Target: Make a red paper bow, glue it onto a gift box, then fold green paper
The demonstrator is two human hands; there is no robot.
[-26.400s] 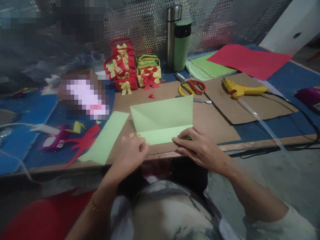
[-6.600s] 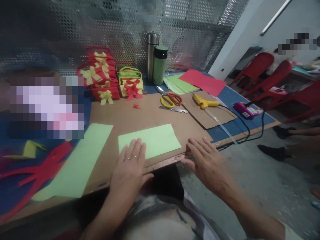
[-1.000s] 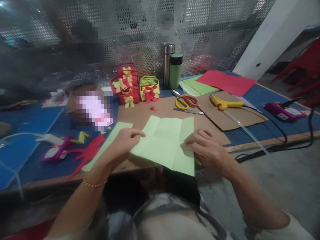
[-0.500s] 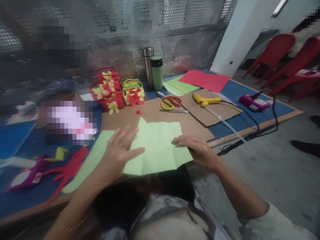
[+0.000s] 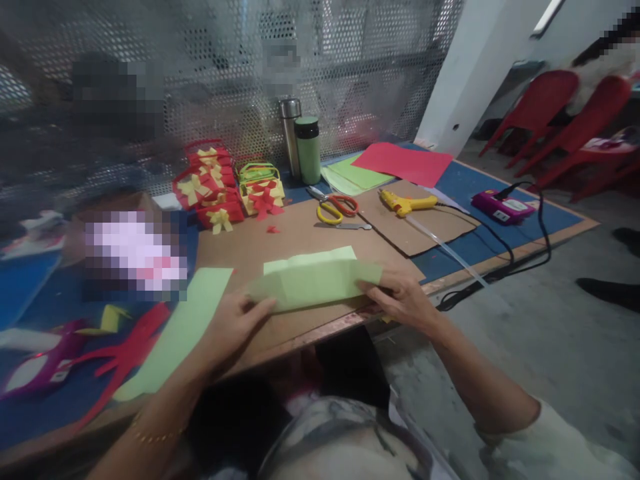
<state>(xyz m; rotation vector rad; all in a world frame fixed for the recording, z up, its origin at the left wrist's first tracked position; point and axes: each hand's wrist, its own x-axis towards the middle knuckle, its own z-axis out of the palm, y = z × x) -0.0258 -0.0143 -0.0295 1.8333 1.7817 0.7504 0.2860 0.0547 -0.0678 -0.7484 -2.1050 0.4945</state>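
A light green sheet of paper [image 5: 315, 280], its near part folded up over the far part, is held at the front edge of the table. My left hand [image 5: 240, 320] grips its left end, with the thumb on the near face and the other fingers mostly hidden behind. At the right end, my right hand [image 5: 395, 293] pinches the paper between thumb and fingers. Another light green paper piece [image 5: 180, 333] lies flat beside and partly under my left forearm. Brown cardboard [image 5: 295, 237] is spread beneath the folded sheet.
Beyond the paper lie scissors [image 5: 333, 207] and a yellow glue gun [image 5: 407, 202]. Red paper [image 5: 405, 163], a green bottle [image 5: 308, 152] and small red paper baskets [image 5: 213, 190] stand or lie farther back. A purple power box [image 5: 503, 205] with a black cable sits at right.
The sheet lay opened out with creases showing; now its near side is folded upward into a narrower strip. My left hand has gone from flat on it to gripping its left end.
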